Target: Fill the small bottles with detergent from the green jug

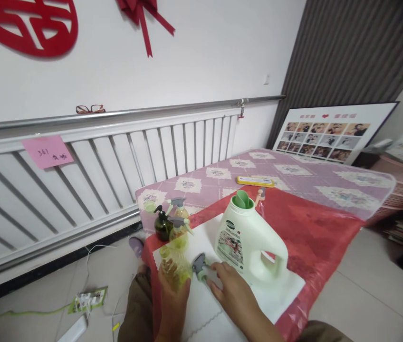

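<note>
My left hand (173, 301) is wrapped around a clear bottle (176, 268) with yellowish liquid low in it; its neck looks uncapped and tilts left. Between the fingers of my right hand (232, 287) is a grey and pale green trigger spray head (200, 267), apart from the bottle, just above the white sheet (201, 313). To the right stands a large pale green jug (247, 244) with a handle and a green spout in its open mouth. Behind the held bottle are two spray bottles, one nearer (179, 232), plus a dark green pump bottle (163, 227).
A red plastic sheet (304, 237) covers part of the table, over a purple patterned tablecloth (219, 183). On it lies a yellow-edged flat case (254, 181). A white radiator (116, 166) runs along the wall. A power strip (89, 300) and cables lie on the floor at left.
</note>
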`<state>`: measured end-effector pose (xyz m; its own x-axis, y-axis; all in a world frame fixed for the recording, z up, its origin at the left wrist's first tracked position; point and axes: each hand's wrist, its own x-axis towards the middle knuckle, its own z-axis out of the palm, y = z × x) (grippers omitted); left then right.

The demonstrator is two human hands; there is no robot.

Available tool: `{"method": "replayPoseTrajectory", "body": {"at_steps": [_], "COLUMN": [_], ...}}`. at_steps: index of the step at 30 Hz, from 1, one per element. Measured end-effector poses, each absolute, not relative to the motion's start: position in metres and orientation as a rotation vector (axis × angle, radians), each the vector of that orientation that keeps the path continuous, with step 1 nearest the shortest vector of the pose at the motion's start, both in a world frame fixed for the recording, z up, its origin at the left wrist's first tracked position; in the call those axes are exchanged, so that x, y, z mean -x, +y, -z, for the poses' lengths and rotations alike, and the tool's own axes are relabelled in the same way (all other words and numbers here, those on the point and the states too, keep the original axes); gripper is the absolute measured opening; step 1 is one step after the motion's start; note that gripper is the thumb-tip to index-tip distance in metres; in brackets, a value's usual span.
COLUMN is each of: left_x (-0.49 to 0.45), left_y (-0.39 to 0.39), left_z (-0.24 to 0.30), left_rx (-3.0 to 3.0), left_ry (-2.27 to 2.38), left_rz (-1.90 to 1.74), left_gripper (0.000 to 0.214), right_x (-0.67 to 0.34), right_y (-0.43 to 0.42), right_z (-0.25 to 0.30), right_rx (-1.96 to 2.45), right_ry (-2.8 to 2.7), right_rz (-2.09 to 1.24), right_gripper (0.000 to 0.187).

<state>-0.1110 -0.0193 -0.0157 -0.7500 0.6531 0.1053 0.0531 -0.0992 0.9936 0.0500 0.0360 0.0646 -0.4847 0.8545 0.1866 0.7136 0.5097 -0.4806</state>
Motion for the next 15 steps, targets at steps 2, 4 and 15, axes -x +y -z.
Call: {"method": "replayPoseTrajectory", "body": {"at_steps": [2, 4, 15], "left_x": [0.111, 0.111, 0.111], "left_y": [-0.018, -0.016, -0.014], "left_z": [0.021, 0.027, 0.034], "left_rx": [-0.760, -0.752, -0.805], "left_ry": [1.793, 1.830, 1.925], "left_rz": [-1.908, -1.912, -1.835], "left_gripper": [0.087, 0.088, 0.084], "right_x": [-0.035, -0.024, -0.003], "right_y": [0.042, 0.048, 0.053], "right_z": [-0.064, -0.063, -0.042], "right_rx": [1.383, 1.444, 1.550], "right_ry": [-2.472, -2.550, -2.578], "right_rz": [-0.467, -0.453, -0.398], "right_gripper": [0.024, 0.023, 0.026]}}
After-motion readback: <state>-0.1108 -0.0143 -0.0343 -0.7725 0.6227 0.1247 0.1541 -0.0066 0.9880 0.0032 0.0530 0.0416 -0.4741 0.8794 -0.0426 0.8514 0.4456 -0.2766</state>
